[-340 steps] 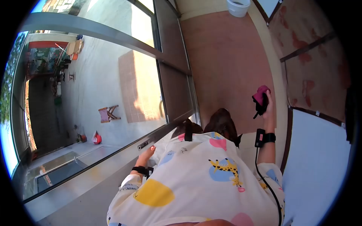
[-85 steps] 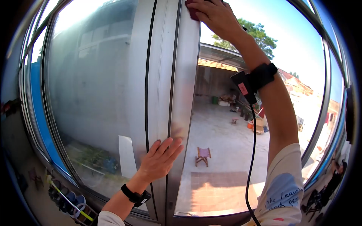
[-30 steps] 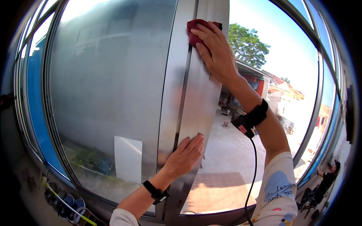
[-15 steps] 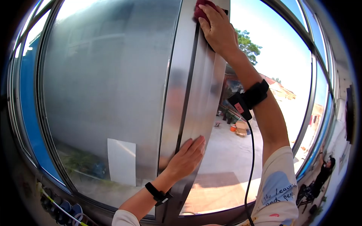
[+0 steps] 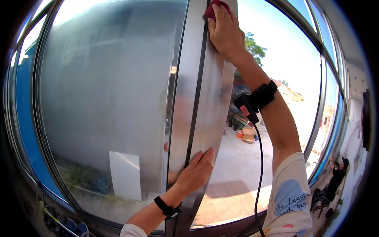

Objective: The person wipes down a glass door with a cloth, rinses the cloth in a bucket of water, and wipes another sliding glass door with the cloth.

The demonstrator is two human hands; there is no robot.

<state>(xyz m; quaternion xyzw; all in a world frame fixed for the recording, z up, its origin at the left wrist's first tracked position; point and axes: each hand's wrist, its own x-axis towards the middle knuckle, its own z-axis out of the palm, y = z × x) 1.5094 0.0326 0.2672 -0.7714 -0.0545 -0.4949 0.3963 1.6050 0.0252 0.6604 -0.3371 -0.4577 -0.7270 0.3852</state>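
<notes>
A tall metal door frame with a dark vertical groove stands in front of me. My right hand is raised to its upper part and closed over a dark red cloth, pressed against the metal. Fingers cover part of the cloth. Lower down, my left hand rests flat on the same frame, fingers stretched out and nothing held. A black strap with a cabled box sits on my right forearm, and another black strap is on my left wrist.
Left of the frame is a hazy glass pane bearing a white sheet. To the right, an opening shows a sunlit yard with cardboard boxes. A person in dark clothes is at far right. Shoes lie at lower left.
A wider gap shows between the hazy pane and the metal frame. The surroundings sit slightly further left in view. My right hand still presses the cloth high up; my left hand stays flat.
</notes>
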